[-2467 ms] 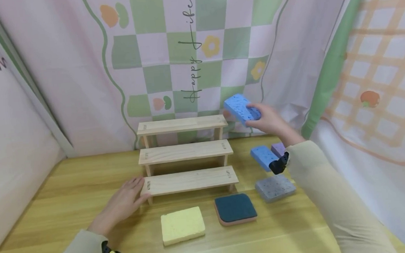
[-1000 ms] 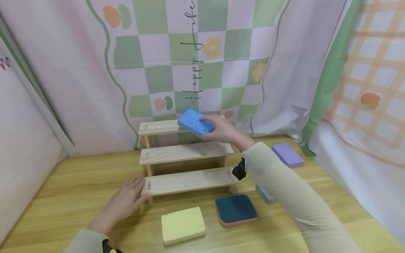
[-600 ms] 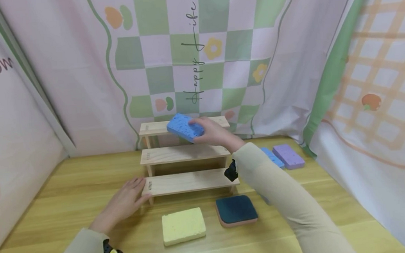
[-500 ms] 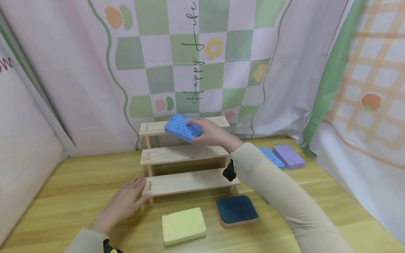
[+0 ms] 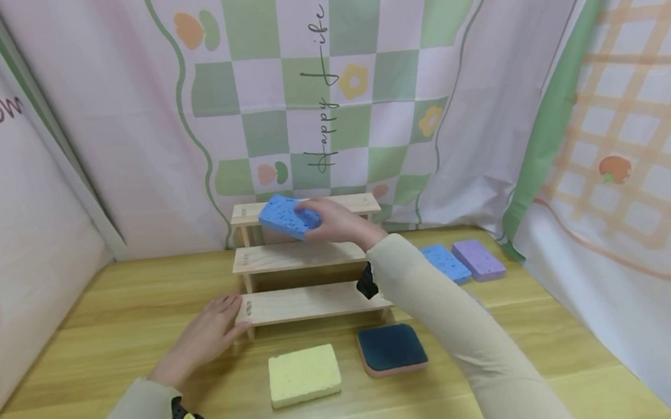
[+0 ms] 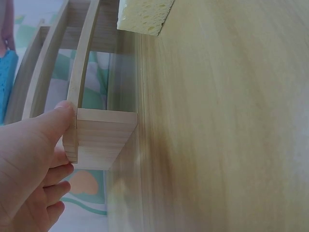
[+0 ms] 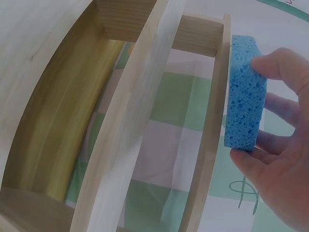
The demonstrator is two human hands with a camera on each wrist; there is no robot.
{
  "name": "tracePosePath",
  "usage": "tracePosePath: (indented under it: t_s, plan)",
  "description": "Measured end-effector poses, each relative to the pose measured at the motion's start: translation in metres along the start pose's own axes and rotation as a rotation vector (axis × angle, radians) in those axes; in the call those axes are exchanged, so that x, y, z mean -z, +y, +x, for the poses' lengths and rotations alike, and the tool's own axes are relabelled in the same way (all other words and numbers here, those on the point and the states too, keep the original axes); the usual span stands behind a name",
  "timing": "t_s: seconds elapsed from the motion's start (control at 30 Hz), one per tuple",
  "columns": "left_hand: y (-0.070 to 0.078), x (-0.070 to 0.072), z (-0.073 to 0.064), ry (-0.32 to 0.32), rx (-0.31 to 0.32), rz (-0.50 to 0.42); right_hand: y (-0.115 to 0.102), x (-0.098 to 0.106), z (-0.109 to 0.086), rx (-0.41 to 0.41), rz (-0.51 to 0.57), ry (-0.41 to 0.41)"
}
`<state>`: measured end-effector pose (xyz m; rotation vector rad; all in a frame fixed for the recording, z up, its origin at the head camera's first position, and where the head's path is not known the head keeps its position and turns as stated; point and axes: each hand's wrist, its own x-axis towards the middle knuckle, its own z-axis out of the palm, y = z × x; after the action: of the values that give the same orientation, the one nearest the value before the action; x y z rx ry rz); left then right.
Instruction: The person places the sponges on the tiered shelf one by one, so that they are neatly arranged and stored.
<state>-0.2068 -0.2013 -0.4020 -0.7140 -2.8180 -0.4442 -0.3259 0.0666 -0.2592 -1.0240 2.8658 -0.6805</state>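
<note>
From my remote station I log: held blue sponge [image 7: 245, 92] matt, coarsely pitted; yellow sponge [image 5: 304, 375] matt, finely pored; three-tier shelf [image 5: 313, 302] pale wood, smooth, unglossed; tabletop [image 5: 115, 316] wood-grained, faintly glossy; curtain [image 5: 303, 82] matt printed cloth, softly creased.

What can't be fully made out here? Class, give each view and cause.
Head: part of the blue sponge on the table, hidden by the right sleeve.
Left wrist: parts of the yellow sponge (top edge) and held blue sponge (left edge), cut off.
Right wrist: part of the right hand, cut off by the right edge.
</note>
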Motion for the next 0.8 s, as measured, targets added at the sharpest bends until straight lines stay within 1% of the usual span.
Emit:
tracePosePath:
  t_s: [0.17, 0.43, 0.6, 0.8]
  plan:
    - [-0.001, -0.001, 0.0, -0.005, 0.005, -0.003, 0.0, -0.001, 0.006, 0.014, 0.002, -0.002]
    - [0.0, 0.0, 0.001, -0.002, 0.002, 0.004, 0.002, -0.004, 0.012, -0.007, 0.011, 0.004]
    - [-0.001, -0.002, 0.001, -0.01, 0.013, 0.005, 0.004, -0.007, 0.015, 0.006, 0.035, 0.016]
    - [-0.002, -0.004, 0.002, -0.012, 0.023, -0.001, 0.006, -0.008, 0.017, 0.043, 0.022, 0.052]
